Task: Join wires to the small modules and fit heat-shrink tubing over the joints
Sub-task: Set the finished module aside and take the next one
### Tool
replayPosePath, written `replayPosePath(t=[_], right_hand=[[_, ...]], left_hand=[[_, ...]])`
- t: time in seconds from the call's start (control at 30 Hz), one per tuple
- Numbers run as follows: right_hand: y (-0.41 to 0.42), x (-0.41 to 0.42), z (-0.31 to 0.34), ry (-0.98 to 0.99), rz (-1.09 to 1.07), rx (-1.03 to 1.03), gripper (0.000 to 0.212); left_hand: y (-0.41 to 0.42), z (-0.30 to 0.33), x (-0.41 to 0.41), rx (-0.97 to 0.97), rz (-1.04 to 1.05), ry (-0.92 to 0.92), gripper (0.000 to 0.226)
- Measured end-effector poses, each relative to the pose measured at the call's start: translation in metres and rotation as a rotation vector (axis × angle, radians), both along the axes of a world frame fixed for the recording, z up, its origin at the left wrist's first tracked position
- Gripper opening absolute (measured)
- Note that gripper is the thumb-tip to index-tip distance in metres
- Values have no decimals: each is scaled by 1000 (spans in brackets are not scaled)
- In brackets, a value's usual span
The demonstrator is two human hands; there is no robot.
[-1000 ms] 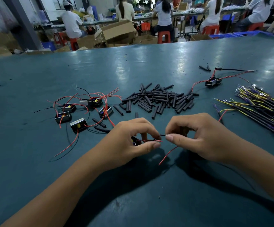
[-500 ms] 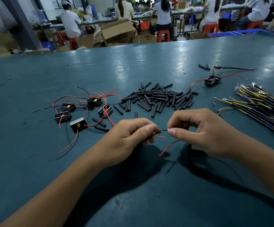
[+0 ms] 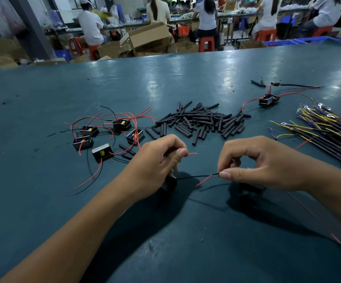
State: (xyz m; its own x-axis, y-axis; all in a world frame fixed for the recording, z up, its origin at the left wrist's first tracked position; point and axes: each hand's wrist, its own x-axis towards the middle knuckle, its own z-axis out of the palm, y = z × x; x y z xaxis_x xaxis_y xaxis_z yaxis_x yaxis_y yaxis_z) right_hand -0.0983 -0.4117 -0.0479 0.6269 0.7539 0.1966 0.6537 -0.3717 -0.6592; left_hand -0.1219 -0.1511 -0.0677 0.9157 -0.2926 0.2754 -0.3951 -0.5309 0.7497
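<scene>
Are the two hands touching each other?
No, the left hand and the right hand are apart, with a thin black wire stretched across the gap between them.

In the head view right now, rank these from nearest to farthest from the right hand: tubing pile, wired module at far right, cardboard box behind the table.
1. Tubing pile: just beyond the right hand, slightly left.
2. Wired module: farther back on the table.
3. Cardboard box: past the table's far edge.

Black tubing pieces (image 3: pixel 202 121) piled mid-table, five little black modules (image 3: pixel 106 135) with red wires tangled to their left, one wired module (image 3: pixel 267 99) sitting far right.
</scene>
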Motion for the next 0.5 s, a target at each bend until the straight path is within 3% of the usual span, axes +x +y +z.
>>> replayPosePath(t=[0.17, 0.27, 0.5], right_hand=[[-7, 1, 3, 90, 91, -93, 12], [-7, 1, 5, 63, 0, -77, 20], [-20, 10, 11, -120, -205, -221, 7]], left_hand=[[5, 2, 4, -122, 126, 47, 9], [10, 6, 5, -183, 113, 121, 7], [45, 34, -5, 359, -195, 159, 38]])
